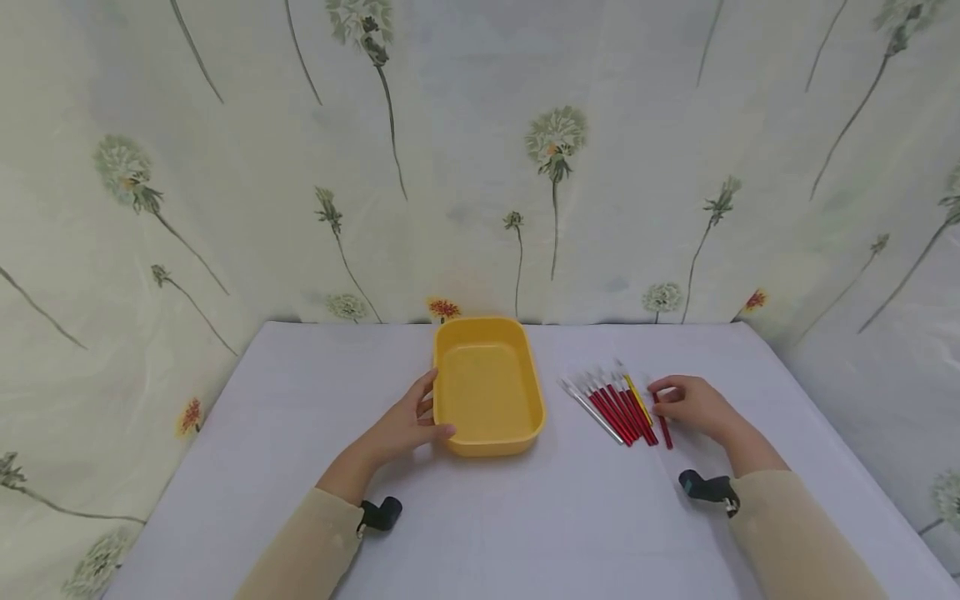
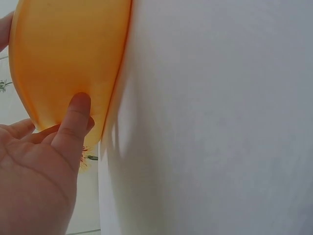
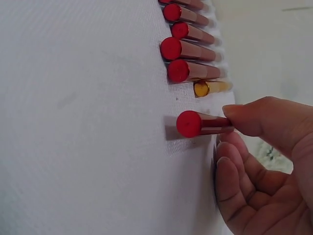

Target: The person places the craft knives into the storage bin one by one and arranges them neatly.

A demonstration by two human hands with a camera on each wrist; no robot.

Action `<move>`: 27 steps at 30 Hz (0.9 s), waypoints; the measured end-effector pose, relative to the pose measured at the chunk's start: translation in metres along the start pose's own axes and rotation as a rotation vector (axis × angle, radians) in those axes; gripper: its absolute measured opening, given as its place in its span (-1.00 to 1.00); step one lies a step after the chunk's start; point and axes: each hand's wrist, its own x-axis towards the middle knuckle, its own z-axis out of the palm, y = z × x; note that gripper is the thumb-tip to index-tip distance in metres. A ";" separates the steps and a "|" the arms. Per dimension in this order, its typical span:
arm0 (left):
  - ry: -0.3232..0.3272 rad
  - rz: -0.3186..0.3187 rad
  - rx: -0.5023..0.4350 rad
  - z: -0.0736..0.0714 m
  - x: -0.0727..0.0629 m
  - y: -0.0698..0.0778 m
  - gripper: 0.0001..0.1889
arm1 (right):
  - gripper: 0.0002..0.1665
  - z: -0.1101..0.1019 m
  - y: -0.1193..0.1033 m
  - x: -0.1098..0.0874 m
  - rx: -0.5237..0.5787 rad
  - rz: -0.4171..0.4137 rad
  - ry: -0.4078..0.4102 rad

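Note:
A yellow rectangular tray (image 1: 491, 450) rests on the white table. My left hand (image 1: 408, 421) holds its left side, thumb at the near left corner; in the left wrist view the fingers lie against the tray's outer wall (image 2: 73, 54). To the right, my right hand (image 1: 693, 404) pinches a slim red pen-like stick (image 1: 664, 432) between thumb and fingers. In the right wrist view, the round red end (image 3: 189, 124) of this stick points towards the camera. Its upper part is hidden by the fingers; whether it is a pen or a brush, I cannot tell.
Left of the right hand lies a fanned row of several red sticks (image 1: 617, 412) with pale tips. A silver stick (image 1: 596, 415) lies at its left end, a yellow stick (image 1: 637, 397) at its right. Behind the table hangs a flower-patterned cloth (image 1: 465, 167).

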 end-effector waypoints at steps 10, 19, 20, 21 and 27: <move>-0.003 -0.010 0.030 -0.001 0.002 -0.003 0.11 | -0.45 -0.006 0.003 -0.014 0.014 0.010 0.027; -0.021 -0.001 0.011 -0.003 0.004 -0.003 0.14 | -0.38 -0.012 -0.012 -0.028 0.098 -0.022 0.055; -0.022 0.003 0.006 -0.003 0.004 -0.003 0.14 | -0.38 -0.013 -0.015 -0.029 0.107 -0.029 0.060; -0.024 0.008 0.000 -0.003 0.004 -0.003 0.13 | -0.38 -0.014 -0.017 -0.031 0.115 -0.037 0.064; -0.033 0.013 -0.010 -0.005 0.004 -0.005 0.13 | -0.31 -0.017 -0.034 -0.037 0.183 -0.063 0.056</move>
